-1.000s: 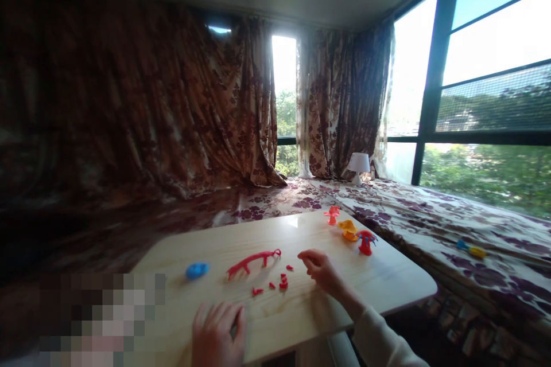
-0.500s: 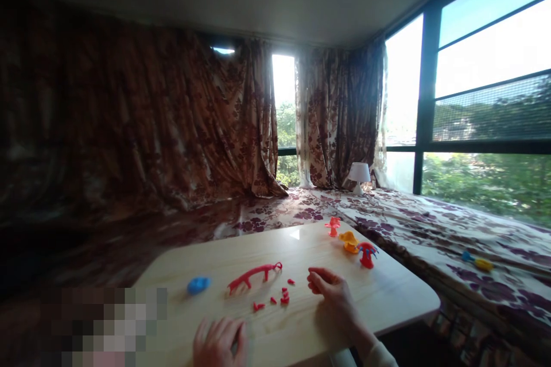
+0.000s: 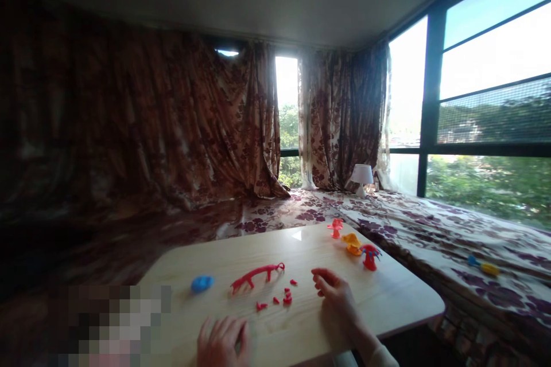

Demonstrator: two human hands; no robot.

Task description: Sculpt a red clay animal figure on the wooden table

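Note:
A long red figure (image 3: pixel 258 275), which looks like modelling clay, lies on the light wooden table (image 3: pixel 181 321), with short legs and a small loop at its right end. Several small red bits (image 3: pixel 287 298) are scattered just in front of it. My right hand (image 3: pixel 333 289) hovers or rests right of these bits, its thumb and fingers pressed together; whatever they hold, if anything, is too small to see. Nearer the front edge, my left hand (image 3: pixel 224 341) lies palm down on the table, fingers loosely stretched, holding nothing visible. A blue lump (image 3: pixel 202 284) sits left of the red figure.
Along the table's far right side stand a pinkish-red figure (image 3: pixel 336 228), a yellow figure (image 3: pixel 352 244) and a red figure with blue parts (image 3: pixel 370 257). Beyond are a flowered cover (image 3: pixel 413 229), a yellow-and-blue piece (image 3: pixel 488 268) and a white lamp (image 3: pixel 361 175).
The whole view has shifted slightly, so everything appears a little farther right. Both hands keep nearly the same pose and place over the table.

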